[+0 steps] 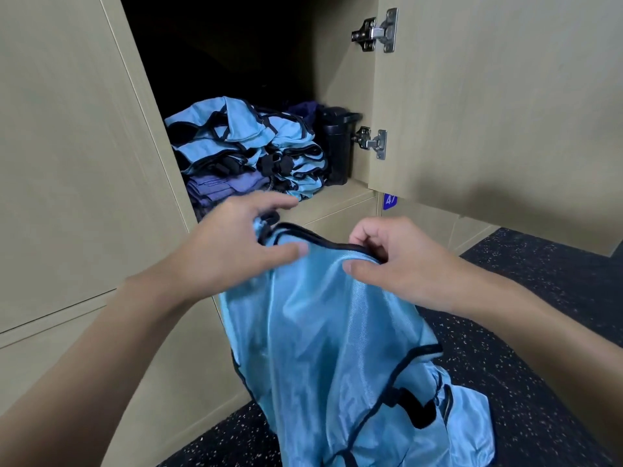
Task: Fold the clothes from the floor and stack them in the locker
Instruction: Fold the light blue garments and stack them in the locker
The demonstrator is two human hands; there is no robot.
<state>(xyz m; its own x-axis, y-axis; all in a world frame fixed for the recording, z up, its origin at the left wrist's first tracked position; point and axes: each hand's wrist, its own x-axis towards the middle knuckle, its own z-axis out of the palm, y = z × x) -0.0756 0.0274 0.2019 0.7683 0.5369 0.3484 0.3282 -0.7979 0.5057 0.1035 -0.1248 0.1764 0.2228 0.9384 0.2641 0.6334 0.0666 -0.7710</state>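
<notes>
A light blue bib with dark trim (pixel 337 348) hangs in front of the open locker (pixel 344 193), its lower end reaching the floor. My right hand (pixel 394 261) pinches its top edge between thumb and curled fingers. My left hand (pixel 236 241) holds the other top corner, thumb pressed on the fabric, fingers stretched toward the locker. Inside the locker lies a stack of folded light blue bibs (pixel 249 150) on top of purple cloth (pixel 219 188).
A black container (pixel 337 146) stands in the locker to the right of the stack. The locker door (pixel 488 112) is swung open on the right, with two metal hinges. Dark speckled floor (pixel 539 298) lies below. Closed beige lockers fill the left.
</notes>
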